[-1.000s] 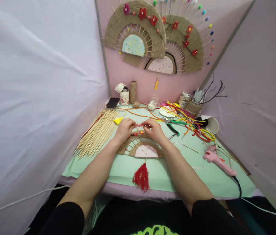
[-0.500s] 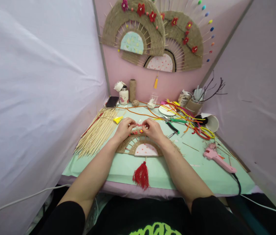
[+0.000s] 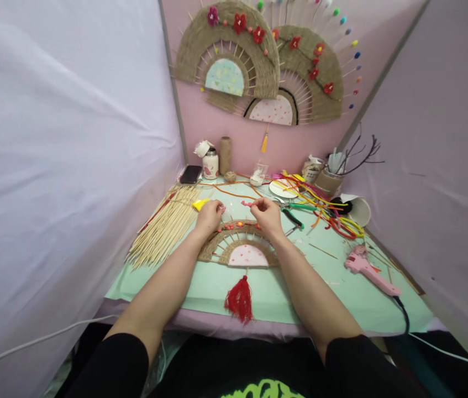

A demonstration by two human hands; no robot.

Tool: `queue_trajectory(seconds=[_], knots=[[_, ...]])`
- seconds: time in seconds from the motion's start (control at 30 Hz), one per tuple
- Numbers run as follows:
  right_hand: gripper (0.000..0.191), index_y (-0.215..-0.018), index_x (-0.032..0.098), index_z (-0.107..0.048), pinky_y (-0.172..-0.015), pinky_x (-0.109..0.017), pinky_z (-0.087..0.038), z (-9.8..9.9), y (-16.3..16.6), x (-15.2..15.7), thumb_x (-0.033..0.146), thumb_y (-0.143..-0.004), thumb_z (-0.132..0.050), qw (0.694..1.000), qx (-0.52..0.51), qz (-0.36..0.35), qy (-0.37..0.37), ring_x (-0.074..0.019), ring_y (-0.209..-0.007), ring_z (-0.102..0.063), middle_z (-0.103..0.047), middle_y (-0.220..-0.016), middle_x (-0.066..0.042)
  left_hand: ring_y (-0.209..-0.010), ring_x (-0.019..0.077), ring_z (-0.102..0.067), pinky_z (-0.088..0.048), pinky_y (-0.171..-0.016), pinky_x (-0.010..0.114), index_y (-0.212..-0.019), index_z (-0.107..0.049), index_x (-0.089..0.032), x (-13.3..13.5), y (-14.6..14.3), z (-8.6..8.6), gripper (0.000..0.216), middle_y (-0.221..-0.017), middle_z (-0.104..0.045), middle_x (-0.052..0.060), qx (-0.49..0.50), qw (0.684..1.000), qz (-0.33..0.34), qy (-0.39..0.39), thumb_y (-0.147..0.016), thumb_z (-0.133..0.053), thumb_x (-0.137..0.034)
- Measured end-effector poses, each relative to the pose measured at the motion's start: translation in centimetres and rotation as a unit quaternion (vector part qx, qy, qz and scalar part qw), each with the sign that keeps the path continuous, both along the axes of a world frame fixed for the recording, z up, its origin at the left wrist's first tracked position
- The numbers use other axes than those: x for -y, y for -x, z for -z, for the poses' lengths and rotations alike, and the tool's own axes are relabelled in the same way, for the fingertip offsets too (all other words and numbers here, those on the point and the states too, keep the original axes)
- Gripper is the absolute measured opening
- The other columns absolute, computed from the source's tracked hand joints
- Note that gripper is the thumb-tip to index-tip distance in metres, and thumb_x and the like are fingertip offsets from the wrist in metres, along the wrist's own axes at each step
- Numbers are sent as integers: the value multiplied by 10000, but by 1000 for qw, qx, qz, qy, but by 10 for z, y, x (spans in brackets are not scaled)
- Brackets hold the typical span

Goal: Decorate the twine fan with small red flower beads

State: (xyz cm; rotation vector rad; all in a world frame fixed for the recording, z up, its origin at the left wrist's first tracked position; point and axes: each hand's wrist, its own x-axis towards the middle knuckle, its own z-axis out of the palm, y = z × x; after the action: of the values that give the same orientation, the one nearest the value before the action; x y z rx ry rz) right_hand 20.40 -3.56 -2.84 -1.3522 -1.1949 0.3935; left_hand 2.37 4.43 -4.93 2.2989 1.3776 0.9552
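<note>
On a pale green cloth-covered surface (image 3: 200, 287), a half-round tan twine fan (image 3: 248, 252) lies below two raised hands.
The right hand (image 3: 267, 217) pinches a small pink fuzzy strip (image 3: 246, 203) above the fan's upper edge; the left hand (image 3: 210, 217) has curled fingers, but whether they grip anything cannot be told. The strip could drop if the pinch slackens, and a low forearm could drag the fan or its red thread tassel (image 3: 240, 298). A bundle of pale thin sticks (image 3: 165, 226) spreads to the left; a pink glue gun (image 3: 372, 273) lies right. Green-and-black-handled pliers (image 3: 293, 216) crowd the right hand, and a yellow scrap (image 3: 199, 205) the left.
</note>
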Motion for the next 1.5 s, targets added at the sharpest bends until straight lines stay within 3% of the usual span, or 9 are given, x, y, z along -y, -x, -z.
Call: queue_trajectory(seconds=[0.1, 0.2, 0.37, 0.47, 0.67, 0.87, 1.07, 1.23, 1.5], knots=[[67, -676, 203, -559, -561, -273, -431, -1, 2, 0, 267, -682, -542, 1000, -11, -11, 1, -139, -561, -518, -580, -620, 10, -930, 242, -599, -455, -877, 395, -918, -670, -150, 2, 2, -4, 166, -895, -658, 100, -7, 1000, -20, -10, -772, -673, -229], [46, -676, 206, -564, -565, -271, -431, -3, 6, 3, 250, -665, -554, 1000, 0, -28, 1, -136, -556, -516, -577, -610, 18, -1023, 246, -590, -450, -933, 410, -946, -672, -156, 15, -2, -15, 243, -1028, -660, 115, 100, 995, 12, -18, -771, -690, -324], [17, -688, 219, -551, -576, -268, -420, -5, 21, 13, 236, -692, -549, 992, 107, -68, -24, -133, -565, -510, -563, -610, 27, -713, 148, -624, -516, -634, 289, -898, -625, -158, 44, -17, -27, 312, -824, -671, 44, 309, 895, 164, 277, -774, -652, -443], [31, -685, 224, -538, -572, -267, -409, -4, 27, 15, 246, -700, -554, 987, 142, -74, -23, -133, -563, -499, -548, -602, 31, -628, 117, -583, -486, -569, 252, -807, -596, -162, 48, -19, -25, 307, -708, -621, 4, 347, 860, 173, 331, -696, -712, -424], [22, -666, 223, -531, -579, -271, -411, -7, 13, 10, 207, -655, -540, 997, 74, 8, -18, -133, -554, -491, -540, -596, 37, -675, 125, -587, -498, -651, 264, -827, -609, -165, 18, -3, -21, 164, -725, -630, 5, 318, 930, 69, 172, -721, -653, -281], [37, -695, 211, -580, -627, -281, -447, -5, 5, 5, 233, -694, -550, 998, 46, -33, -12, -151, -636, -554, -618, -684, 3, -881, 193, -648, -489, -860, 349, -940, -684, -173, -9, 7, 0, 252, -905, -717, 71, 95, 994, 25, 46, -731, -563, -101], [63, -721, 212, -639, -683, -307, -463, -1, 10, 6, 249, -733, -588, 992, 113, -44, -32, -152, -661, -531, -634, -780, -24, -905, 242, -637, -485, -861, 380, -906, -739, -187, -13, 2, 14, 218, -895, -727, 103, -46, 997, 61, -3, -751, -585, -167], [74, -737, 217, -670, -695, -315, -470, 1, 10, 5, 274, -750, -625, 993, 94, -65, -22, -159, -668, -549, -647, -766, -25, -879, 226, -611, -478, -861, 369, -771, -742, -182, -17, 2, 15, 178, -872, -694, 99, -59, 994, 91, -23, -746, -566, -179], [104, -769, 209, -692, -714, -329, -501, 2, 13, 3, 298, -749, -641, 995, 35, -90, -12, -184, -740, -620, -703, -815, -45, -954, 242, -549, -441, -893, 407, -897, -731, -151, -12, 5, 15, 253, -929, -617, 115, -84, 992, 80, -43, -828, -490, -186]])
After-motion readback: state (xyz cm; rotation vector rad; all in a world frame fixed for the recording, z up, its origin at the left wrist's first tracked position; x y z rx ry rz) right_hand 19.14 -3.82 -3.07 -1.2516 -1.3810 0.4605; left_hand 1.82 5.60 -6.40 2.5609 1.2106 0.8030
